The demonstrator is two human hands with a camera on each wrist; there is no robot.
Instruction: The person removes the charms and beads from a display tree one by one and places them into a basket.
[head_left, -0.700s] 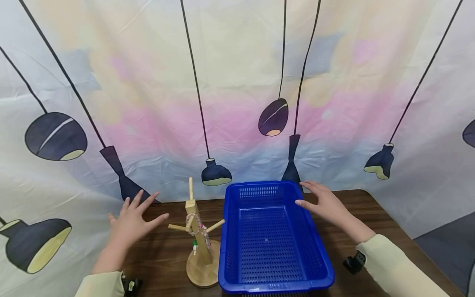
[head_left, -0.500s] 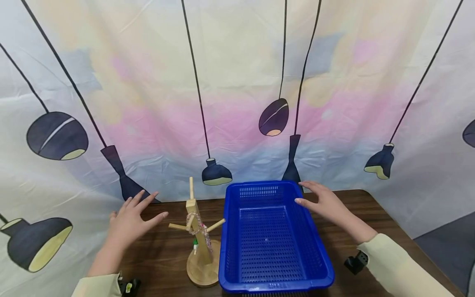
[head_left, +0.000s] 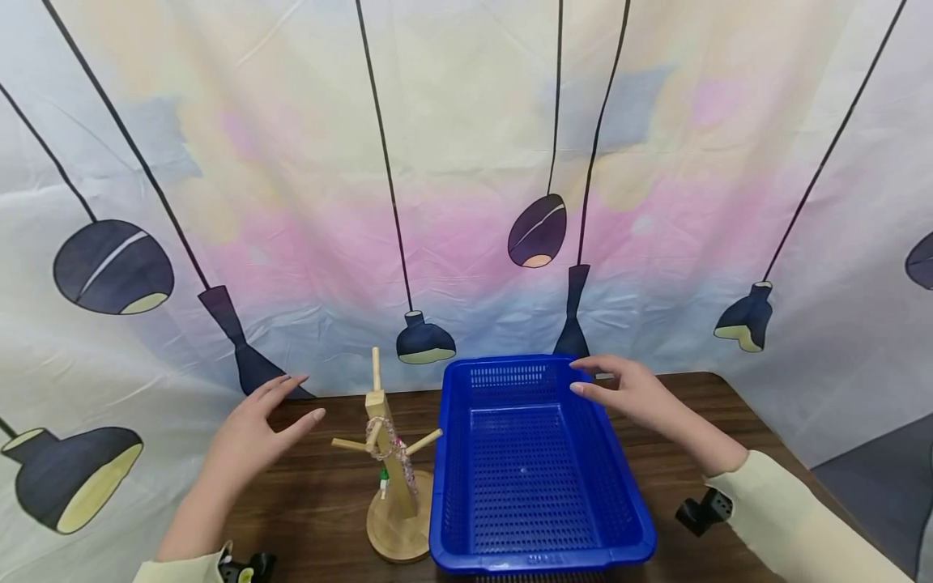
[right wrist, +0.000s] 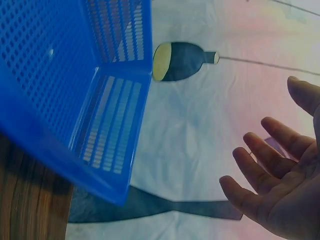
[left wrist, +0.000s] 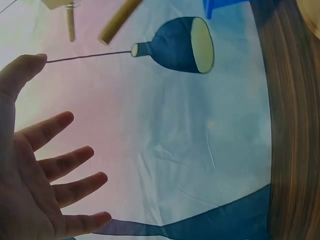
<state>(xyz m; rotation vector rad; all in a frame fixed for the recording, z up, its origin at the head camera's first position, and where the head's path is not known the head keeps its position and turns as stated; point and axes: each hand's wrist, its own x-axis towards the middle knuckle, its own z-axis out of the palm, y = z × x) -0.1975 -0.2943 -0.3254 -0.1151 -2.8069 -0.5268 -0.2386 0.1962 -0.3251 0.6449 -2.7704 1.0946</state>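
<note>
In the head view my left hand (head_left: pixel 246 434) hovers over the table, left of a wooden peg stand (head_left: pixel 394 478), its fingers extended and holding nothing. Beaded bracelets (head_left: pixel 378 439) hang on the stand, and a small green-and-white charm (head_left: pixel 383 483) dangles below them. To the stand's right sits a blue perforated plastic basket (head_left: pixel 543 560) with nothing in it. My right hand (head_left: pixel 632 393) is above the basket's right rim, fingers relaxed and holding nothing. Both wrist views show spread fingers, the left hand (left wrist: pixel 47 185) apart from the pegs (left wrist: pixel 120 21), the right hand (right wrist: pixel 280 175) apart from the basket (right wrist: pixel 112 130).
The dark wooden table (head_left: pixel 306 518) runs back to a hanging cloth (head_left: pixel 466 162) printed with lamps. A black wrist camera (head_left: pixel 704 512) sits below the right sleeve (head_left: pixel 794 510). Grey material (head_left: pixel 885 478) lies beyond the table's right edge.
My left hand has turned slightly, its fingers now closer together. My right hand has shifted a little left over the basket's rim. The stand and basket have stayed in place.
</note>
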